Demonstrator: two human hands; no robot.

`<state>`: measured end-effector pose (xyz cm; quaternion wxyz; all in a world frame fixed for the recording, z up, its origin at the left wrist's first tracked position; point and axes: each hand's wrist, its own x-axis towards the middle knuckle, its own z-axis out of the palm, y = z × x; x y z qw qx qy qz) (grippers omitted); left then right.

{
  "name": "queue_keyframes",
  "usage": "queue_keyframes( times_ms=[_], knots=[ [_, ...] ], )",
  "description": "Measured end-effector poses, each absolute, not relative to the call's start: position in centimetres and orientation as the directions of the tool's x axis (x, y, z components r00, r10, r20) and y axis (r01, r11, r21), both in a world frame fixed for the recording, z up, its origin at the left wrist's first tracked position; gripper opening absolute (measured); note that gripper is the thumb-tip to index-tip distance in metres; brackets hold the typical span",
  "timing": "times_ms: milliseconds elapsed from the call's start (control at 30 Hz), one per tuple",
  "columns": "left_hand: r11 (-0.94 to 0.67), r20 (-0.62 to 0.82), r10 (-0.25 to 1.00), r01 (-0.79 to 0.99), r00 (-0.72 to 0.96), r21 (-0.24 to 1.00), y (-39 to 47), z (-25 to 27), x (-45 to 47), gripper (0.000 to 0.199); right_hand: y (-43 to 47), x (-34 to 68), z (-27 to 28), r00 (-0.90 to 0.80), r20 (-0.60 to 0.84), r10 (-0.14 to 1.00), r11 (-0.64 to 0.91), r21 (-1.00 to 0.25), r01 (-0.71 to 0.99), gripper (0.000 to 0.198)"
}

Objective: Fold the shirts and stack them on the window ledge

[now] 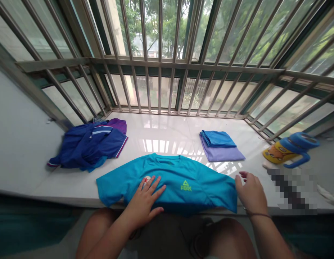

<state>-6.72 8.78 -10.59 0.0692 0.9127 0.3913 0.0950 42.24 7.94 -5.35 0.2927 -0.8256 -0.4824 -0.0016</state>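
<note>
A turquoise short-sleeved T-shirt lies spread at the front of the white ledge, its collar facing the window and its lower part over the near edge. A green PEAK logo and a small round red-and-white badge mark its chest. My left hand rests flat on the chest with fingers spread, partly covering the badge. At the cuff of the sleeve on the right is my right hand; its fingers are loosely bent and apart, with the thumb side against the cuff. No cloth shows gripped in it.
Crumpled dark blue and purple clothes lie at the left. Folded blue and lavender garments sit back right. A blue-and-yellow bottle with a handle and a pixelated object are at the right. Metal window bars line the back.
</note>
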Motion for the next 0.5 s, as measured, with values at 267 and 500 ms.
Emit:
queue_keyframes(
  times_ms=[267, 500],
  knots=[
    [-0.324, 0.297, 0.925, 0.899, 0.236, 0.296, 10.7, -8.2, -10.8, 0.048, 9.1, 28.3, -8.8, -0.061, 0.258, 0.964, 0.147, -0.328, 0.933, 0.057],
    [0.208, 0.026, 0.978, 0.978, -0.207, -0.002, 13.6, -6.7, -19.5, 0.041, 10.3, 28.0, -11.8, -0.01, 0.087, 0.996, 0.025, -0.178, 0.984, 0.068]
  ],
)
